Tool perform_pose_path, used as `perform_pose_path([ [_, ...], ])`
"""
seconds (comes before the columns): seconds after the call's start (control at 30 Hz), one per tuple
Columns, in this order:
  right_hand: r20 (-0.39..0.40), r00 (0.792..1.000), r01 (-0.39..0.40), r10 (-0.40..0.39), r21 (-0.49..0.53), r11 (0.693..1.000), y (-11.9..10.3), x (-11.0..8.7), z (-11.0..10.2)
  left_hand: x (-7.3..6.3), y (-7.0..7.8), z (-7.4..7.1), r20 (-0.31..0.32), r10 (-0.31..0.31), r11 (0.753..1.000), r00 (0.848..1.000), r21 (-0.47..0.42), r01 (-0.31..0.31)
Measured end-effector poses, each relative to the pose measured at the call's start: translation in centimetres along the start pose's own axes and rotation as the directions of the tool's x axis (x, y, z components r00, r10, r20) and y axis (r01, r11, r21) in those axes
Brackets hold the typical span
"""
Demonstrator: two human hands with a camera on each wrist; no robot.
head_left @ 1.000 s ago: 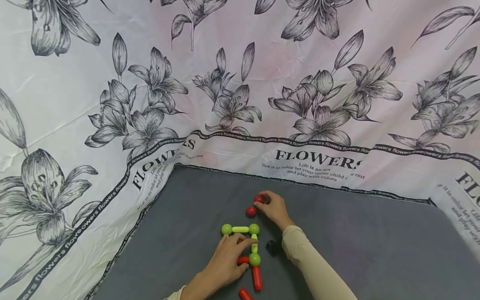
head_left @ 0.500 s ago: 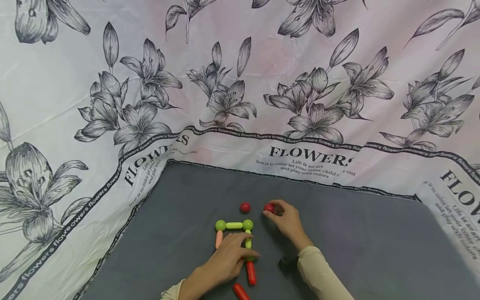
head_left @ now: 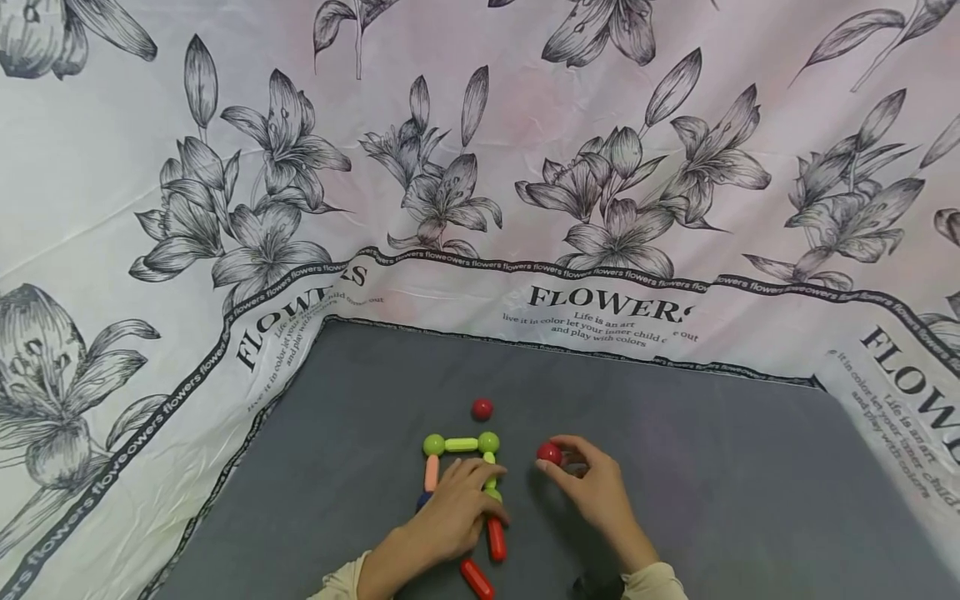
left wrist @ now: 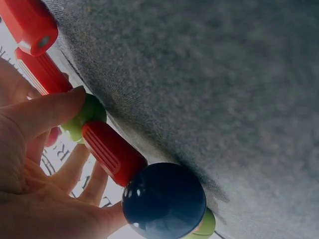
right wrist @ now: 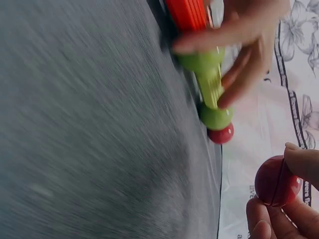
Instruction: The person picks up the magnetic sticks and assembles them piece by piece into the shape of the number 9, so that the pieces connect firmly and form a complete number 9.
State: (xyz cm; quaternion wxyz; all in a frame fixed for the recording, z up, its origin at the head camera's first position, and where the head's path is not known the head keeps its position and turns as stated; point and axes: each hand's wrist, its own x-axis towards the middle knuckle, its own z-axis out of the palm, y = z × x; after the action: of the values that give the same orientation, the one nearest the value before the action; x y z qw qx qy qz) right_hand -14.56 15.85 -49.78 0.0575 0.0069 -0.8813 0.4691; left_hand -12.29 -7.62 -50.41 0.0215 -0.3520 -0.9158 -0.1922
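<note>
My right hand (head_left: 600,492) pinches a red ball (right wrist: 274,181) between thumb and fingers, with a thin seam running round the ball. My left hand (head_left: 450,517) lies over a rod-and-ball frame on the grey surface. Its thumb presses a green ball (left wrist: 87,117), and its fingers reach along the frame's other side. A red rod (left wrist: 114,153) links that ball to a dark blue ball (left wrist: 164,199). The far side has a yellow-green rod (head_left: 461,445) between two green balls; a salmon rod (head_left: 431,472) runs along the left. Another red rod (head_left: 497,540) extends toward me.
A second red ball (head_left: 482,408) sits beyond the frame's far side. Nearer me lies a separate red rod (head_left: 477,579). The grey surface (head_left: 712,467) meets a white floral cloth (head_left: 420,292) at the back and left.
My right hand has carried one red ball away from the other, rightward and toward me. The left hand stays over the frame, shifting slightly so the salmon rod shows. The head view has turned slightly right.
</note>
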Motion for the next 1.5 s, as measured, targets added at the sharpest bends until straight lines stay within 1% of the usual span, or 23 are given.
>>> perform_pose_path([
  [0.13,0.023,0.998,-0.050,0.050,0.020,0.999,-0.4,-1.9,0.3,0.1,-0.1,0.1,0.001,-0.005,1.000,1.000,0.013,0.005],
  [0.3,0.074,0.992,-0.110,0.103,0.096,0.989,-1.4,-4.0,0.7,0.2,-0.2,0.2,-0.029,0.011,1.000,1.000,0.016,-0.011],
  [0.37,0.090,0.988,-0.136,0.125,0.128,0.982,-1.6,-4.7,0.9,0.3,-0.2,0.2,-0.030,0.012,1.000,0.999,0.020,-0.011],
  [0.47,0.126,0.980,-0.172,0.154,0.150,0.974,-1.8,-5.7,1.2,0.4,-0.1,0.2,-0.023,-0.003,1.000,1.000,0.027,0.004],
  [0.53,0.155,0.974,-0.189,0.167,0.145,0.971,-1.8,-6.2,1.4,0.5,-0.1,0.1,-0.017,-0.019,0.999,1.000,0.025,0.020],
  [0.73,0.237,0.957,-0.206,0.169,0.143,0.968,-1.6,-7.9,2.3,0.6,-0.1,0.2,-0.015,-0.050,0.999,0.999,0.015,0.050],
  [0.83,0.275,0.950,-0.198,0.150,0.159,0.967,-1.6,-8.7,2.7,0.5,0.0,0.2,-0.010,-0.058,0.998,0.998,0.002,0.058],
  [0.93,0.288,0.947,-0.197,0.142,0.174,0.965,-1.6,-9.3,3.0,0.5,0.0,0.3,-0.011,-0.060,0.998,0.998,-0.011,0.060],
  [1.03,0.294,0.944,-0.210,0.151,0.181,0.961,-1.7,-9.8,3.3,0.5,-0.1,0.4,-0.012,-0.063,0.998,0.998,-0.016,0.063],
  [1.27,0.330,0.929,-0.248,0.167,0.222,0.943,-2.0,-10.9,4.0,0.3,-0.1,0.6,-0.024,-0.100,0.994,0.995,-0.046,0.099],
  [1.4,0.347,0.922,-0.263,0.171,0.239,0.935,-2.2,-11.2,4.5,0.2,-0.1,0.5,-0.040,-0.098,0.994,0.994,-0.050,0.096],
  [1.5,0.340,0.922,-0.275,0.183,0.244,0.930,-2.3,-11.3,4.8,0.2,-0.1,0.5,-0.049,-0.091,0.995,0.995,-0.042,0.089],
])
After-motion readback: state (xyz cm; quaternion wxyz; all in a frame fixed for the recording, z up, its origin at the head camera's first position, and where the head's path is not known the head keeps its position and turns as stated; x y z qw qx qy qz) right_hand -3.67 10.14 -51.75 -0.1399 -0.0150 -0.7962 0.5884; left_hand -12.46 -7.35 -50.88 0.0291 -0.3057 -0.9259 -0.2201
